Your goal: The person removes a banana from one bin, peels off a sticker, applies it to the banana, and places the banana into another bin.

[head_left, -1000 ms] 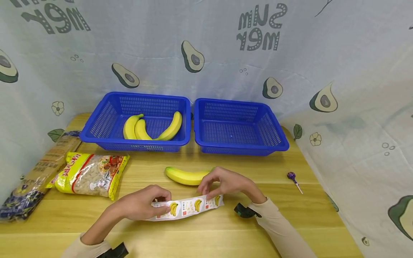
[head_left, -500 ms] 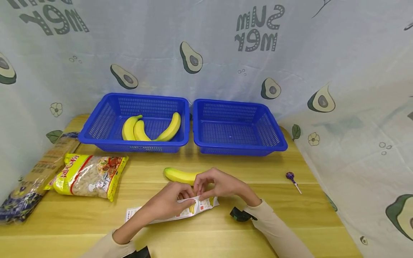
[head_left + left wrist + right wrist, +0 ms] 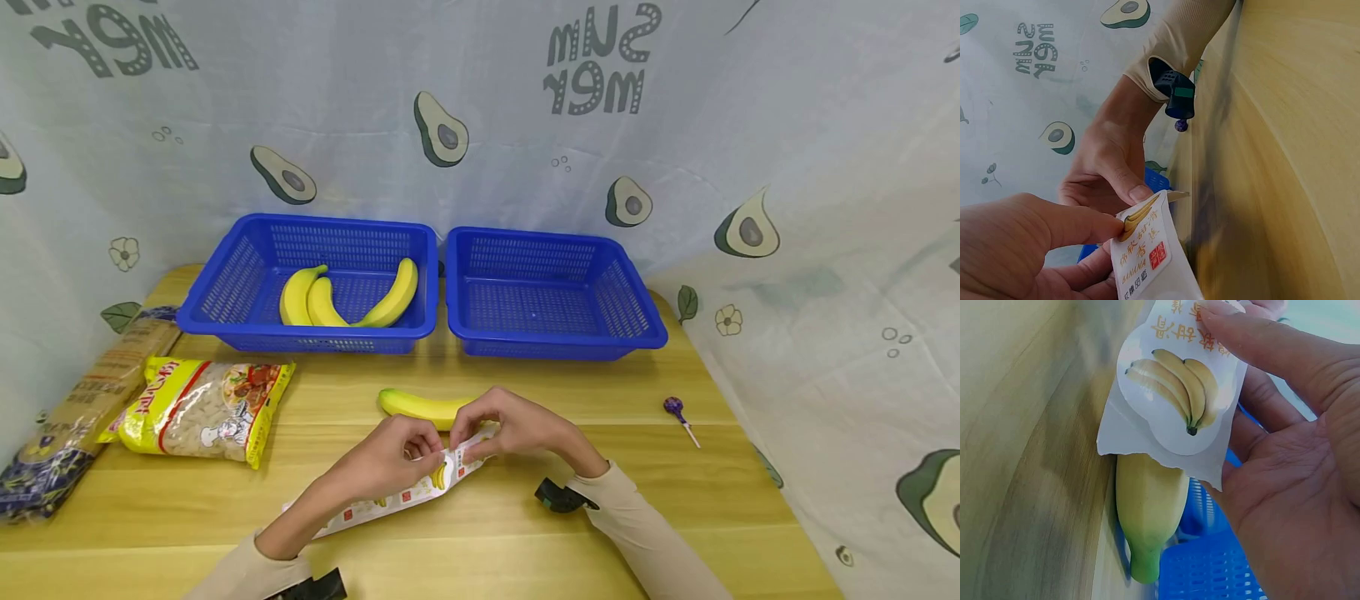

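Note:
Both hands hold a paper strip of banana stickers (image 3: 408, 497), white with printed bananas and lettering. The left hand (image 3: 390, 458) pinches it between thumb and fingers partway along; a long tail of the strip runs under that hand toward the lower left. Close by, the right hand (image 3: 517, 425) pinches the strip near its torn right end. In the right wrist view, a sticker (image 3: 1172, 394) lies flat on its backing below the thumb. Just beyond the hands, a yellow banana (image 3: 420, 407) with a green tip lies on the table, its right part hidden behind the right hand.
A blue basket (image 3: 315, 340) with several bananas stands at the back left, beside another blue basket (image 3: 555, 346). On the left lie a yellow-ended bag (image 3: 213, 408) of pale pieces and a long packet (image 3: 97, 392). A purple lollipop (image 3: 673, 406) lies on the right.
The left hand has moved right along the strip, close to the right hand. The strip's right end now tilts upward, and more of its tail shows at the left.

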The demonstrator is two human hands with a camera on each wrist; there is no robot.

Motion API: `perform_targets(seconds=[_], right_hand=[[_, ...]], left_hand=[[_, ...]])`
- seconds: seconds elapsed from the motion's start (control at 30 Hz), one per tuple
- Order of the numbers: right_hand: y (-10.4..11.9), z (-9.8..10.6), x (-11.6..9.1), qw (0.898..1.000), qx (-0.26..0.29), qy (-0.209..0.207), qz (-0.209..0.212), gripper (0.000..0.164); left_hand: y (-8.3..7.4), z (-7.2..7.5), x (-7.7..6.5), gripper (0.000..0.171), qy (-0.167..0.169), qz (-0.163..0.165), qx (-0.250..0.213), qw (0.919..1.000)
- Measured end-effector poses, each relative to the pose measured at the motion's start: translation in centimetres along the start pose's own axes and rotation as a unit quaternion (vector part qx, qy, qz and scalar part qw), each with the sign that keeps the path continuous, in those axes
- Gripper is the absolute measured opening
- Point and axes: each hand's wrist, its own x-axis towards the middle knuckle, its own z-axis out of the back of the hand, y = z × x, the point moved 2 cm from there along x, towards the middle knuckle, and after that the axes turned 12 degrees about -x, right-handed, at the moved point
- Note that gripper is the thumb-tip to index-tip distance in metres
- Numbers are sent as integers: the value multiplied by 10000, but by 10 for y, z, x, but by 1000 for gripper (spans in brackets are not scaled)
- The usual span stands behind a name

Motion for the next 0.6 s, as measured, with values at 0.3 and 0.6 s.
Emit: perform_targets(seconds=[0.3,0.6], right_hand=[[2,-1,2,9997,207,-62,-71,12],[2,0,2,9999,100,-84,0,5]], left_hand=[[0,0,3,10,116,-192,154,9996],[0,3,4,11,76,-99,242,9996]])
